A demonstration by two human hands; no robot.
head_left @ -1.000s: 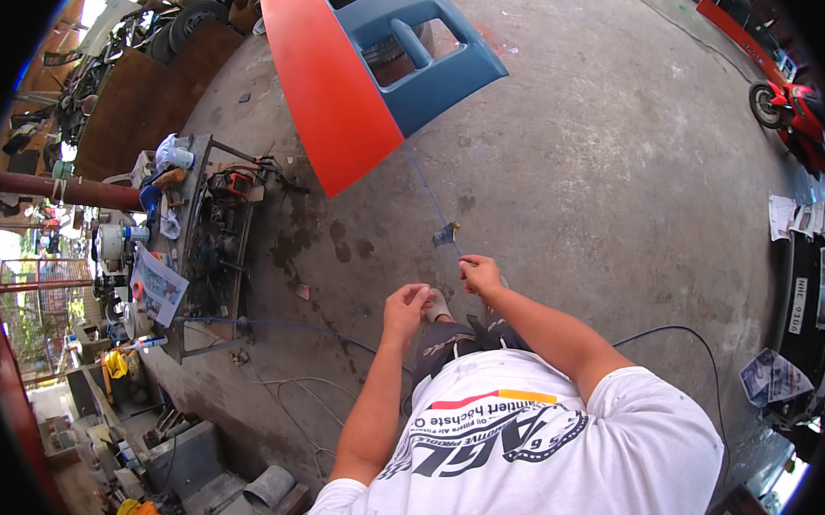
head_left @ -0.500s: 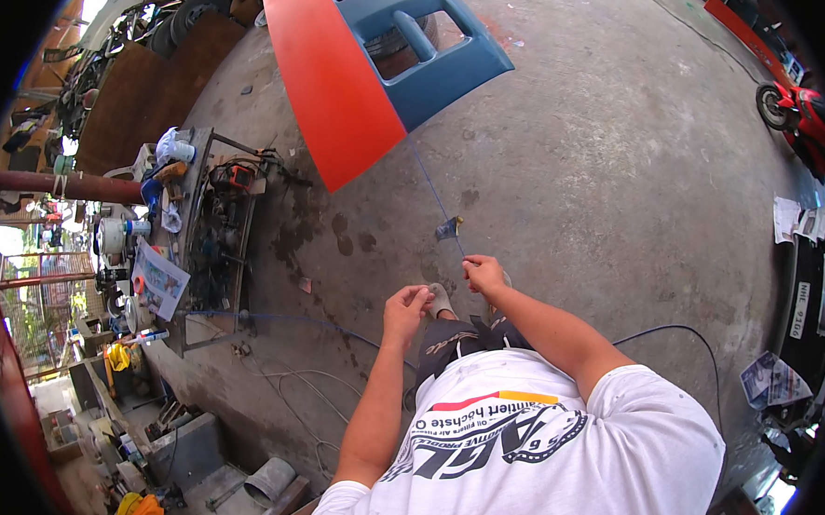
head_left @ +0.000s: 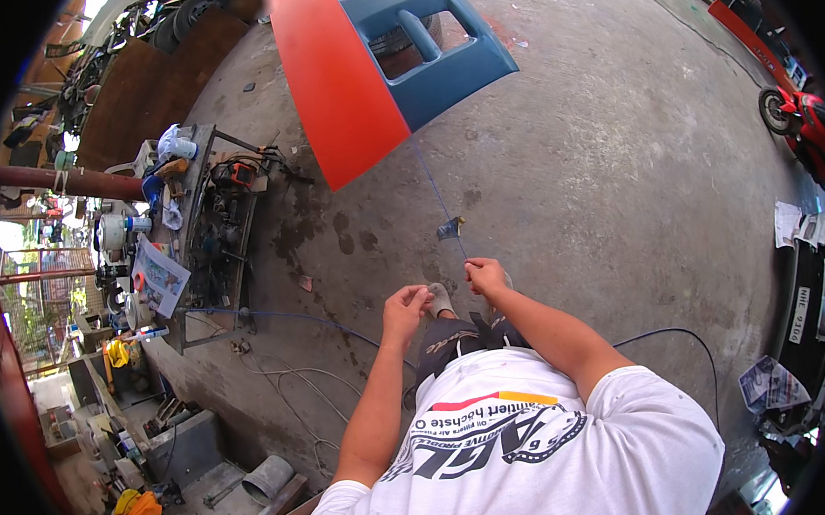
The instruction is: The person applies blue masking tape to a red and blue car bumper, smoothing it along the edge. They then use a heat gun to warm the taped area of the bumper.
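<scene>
I see a two-tone panel: solid red on the left, blue-grey on the right. Cord: blue. Tag: dark blue-grey, touch of yellow. My shirt: white, black lettering, one red-to-yellow stripe. My shorts: dark, pale lettering. Floor: grey, dark blotches, some red specks. Hose: blue. Motorbike: red and black. Pipe: dark red. Cloth: orange.

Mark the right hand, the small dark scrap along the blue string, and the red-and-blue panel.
Right hand (head_left: 487,274): head view, back of the hand.
Small dark scrap (head_left: 447,229): head view, middle of its dark part.
Red-and-blue panel (head_left: 357,88): head view, on its red face.
</scene>
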